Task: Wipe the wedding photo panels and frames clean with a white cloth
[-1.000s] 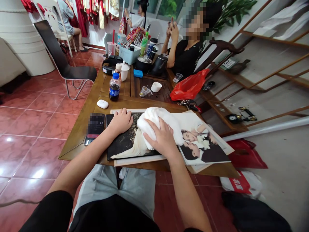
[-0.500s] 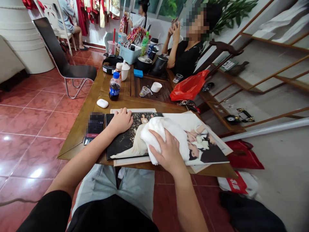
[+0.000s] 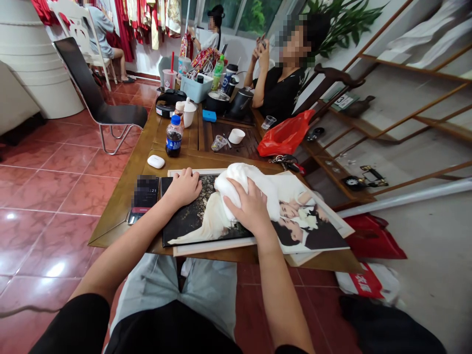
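Note:
A large glossy photo print (image 3: 313,231) lies flat on a white-edged board at the near end of the wooden table (image 3: 121,196). My right hand (image 3: 249,209) is closed on a bunched white cloth (image 3: 243,179) and presses it onto the middle of the print. My left hand (image 3: 183,188) rests on the print's dark upper left corner with its fingers curled over the far edge, holding the print down.
A phone (image 3: 145,194) lies left of the print, an earbud case (image 3: 156,161) and a cola bottle (image 3: 173,137) beyond. A red plastic bag (image 3: 285,136), keys, cups and kettles crowd the far table. A person in black sits at the far right. A black chair (image 3: 99,105) stands left.
My right hand slid the cloth toward the near edge of the print, then back up toward its middle. My left hand stayed in place.

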### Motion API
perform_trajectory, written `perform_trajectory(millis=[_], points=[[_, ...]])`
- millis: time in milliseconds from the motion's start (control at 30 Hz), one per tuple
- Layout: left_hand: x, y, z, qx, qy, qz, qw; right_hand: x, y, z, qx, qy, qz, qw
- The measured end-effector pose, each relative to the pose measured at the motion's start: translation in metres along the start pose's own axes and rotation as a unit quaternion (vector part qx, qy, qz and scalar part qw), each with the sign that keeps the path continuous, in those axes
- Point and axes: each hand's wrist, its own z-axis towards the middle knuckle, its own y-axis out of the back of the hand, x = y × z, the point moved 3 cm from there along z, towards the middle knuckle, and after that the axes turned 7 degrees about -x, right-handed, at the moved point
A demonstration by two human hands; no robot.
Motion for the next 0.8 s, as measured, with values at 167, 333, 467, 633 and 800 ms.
perform_trajectory(millis=[167, 333, 467, 633, 800], points=[[-0.001, 0.002, 0.0, 0.003, 0.009, -0.003, 1.0, 0.002, 0.005, -0.021, 0.004, 0.027, -0.021, 0.999], [-0.001, 0.002, -0.001, 0.003, 0.009, 0.002, 1.0, 0.007, 0.018, -0.057, -0.013, 0.042, -0.039, 0.998], [-0.002, 0.003, -0.001, 0.006, 0.009, 0.003, 1.0, 0.013, 0.023, -0.078, -0.029, 0.056, -0.039, 0.997], [-0.003, 0.004, -0.001, 0.007, 0.008, 0.003, 1.0, 0.024, 0.025, -0.08, -0.055, 0.048, -0.038, 0.997], [-0.002, 0.002, -0.001, 0.002, 0.008, -0.003, 1.0, 0.056, 0.024, -0.081, -0.028, 0.07, -0.003, 0.997]])
